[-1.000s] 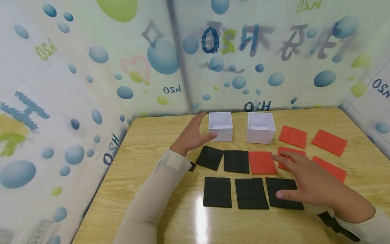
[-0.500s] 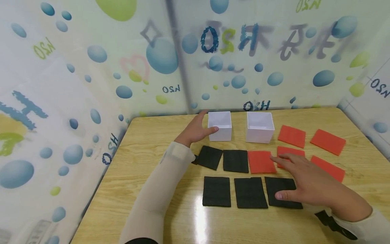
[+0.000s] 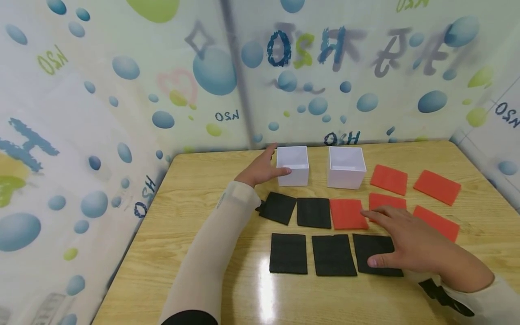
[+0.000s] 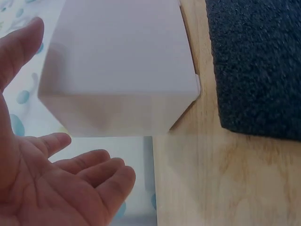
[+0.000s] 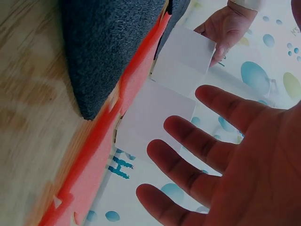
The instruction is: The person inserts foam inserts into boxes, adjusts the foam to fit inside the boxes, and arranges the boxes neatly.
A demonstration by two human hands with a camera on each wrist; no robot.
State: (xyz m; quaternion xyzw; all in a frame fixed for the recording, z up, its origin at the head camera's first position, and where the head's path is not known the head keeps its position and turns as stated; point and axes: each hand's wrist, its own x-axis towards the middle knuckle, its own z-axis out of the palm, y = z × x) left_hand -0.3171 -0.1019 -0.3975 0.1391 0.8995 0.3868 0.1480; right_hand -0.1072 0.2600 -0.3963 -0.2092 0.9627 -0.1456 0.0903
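"Two hands on my feed, both released. Head view first: what's where?"

"Left white box [image 3: 298,177], near the far edge of the table [image 3: 174,225]; right white box [image 3: 346,179] beside it, gap between. Left hand [image 3: 260,171] at its left side, thumb across the front. From my end I can't tell whether it touches."

"Right hand [image 3: 410,243]?"

"Grasping nothing. It's over a black square [image 3: 373,250], with a fingertip by a red square [image 3: 347,214]. Five of each colour, lying flat."

"Left wrist view?"

"Palm showing, fingers loosely bent, nothing held. Thumb apart from the box, one fingertip close to its corner. Walls smooth and thin-looking: I'd call it light, fairly stiff, slightly slippery, probably dentable. I'd take opposite side walls, gentle squeeze, staying off the rim."

"Right wrist view, quick."

"Fingers spread, fairly straight, not gripping. Black square's face is grainy, so my guess is foam: light, soft, bendy, not slippery. I'd pinch one free edge, fingertip under first, since it lies flat."
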